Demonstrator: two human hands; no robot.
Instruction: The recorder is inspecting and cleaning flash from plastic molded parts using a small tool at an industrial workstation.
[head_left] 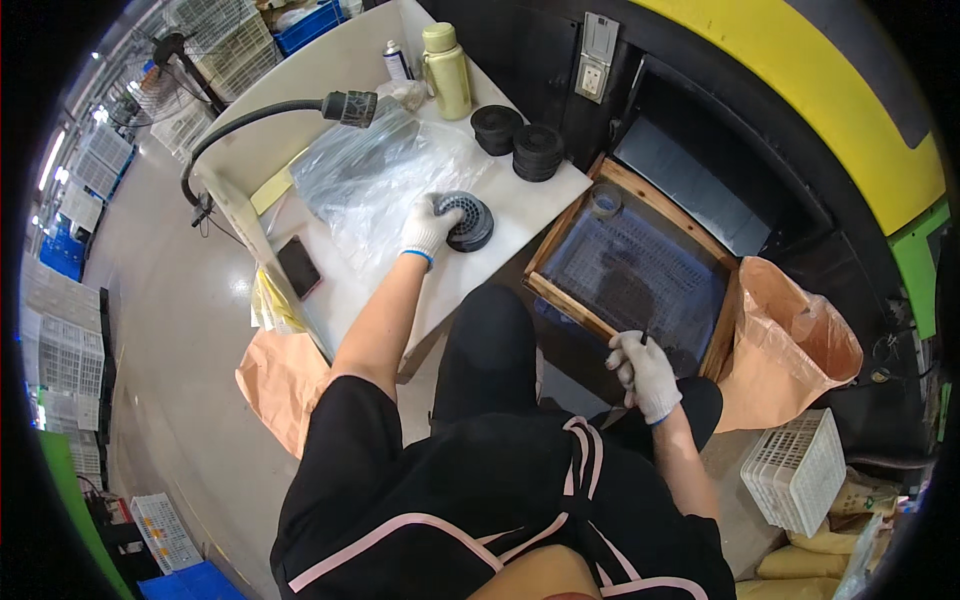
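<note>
My left hand [426,230], in a white knit glove, has its fingers closed on the edge of a black round plastic part [470,218]. This part has a ring of small holes and sits at the white table's [515,235] near right edge. Two stacks of similar black discs, a left stack [496,128] and a right stack [538,155], stand farther back. My right hand [648,378], also gloved, is curled above the near edge of a wood-framed tray [570,305]. A small dark tip shows at its fingers, too small to name.
Clear plastic bags [360,165] cover the table's middle, with a phone [299,266] at its left. A yellow-green bottle [446,75] and a spray can [396,62] stand behind. A bent lamp [348,108] overhangs the left side. An open paper sack [785,350] and white crates [797,470] are right.
</note>
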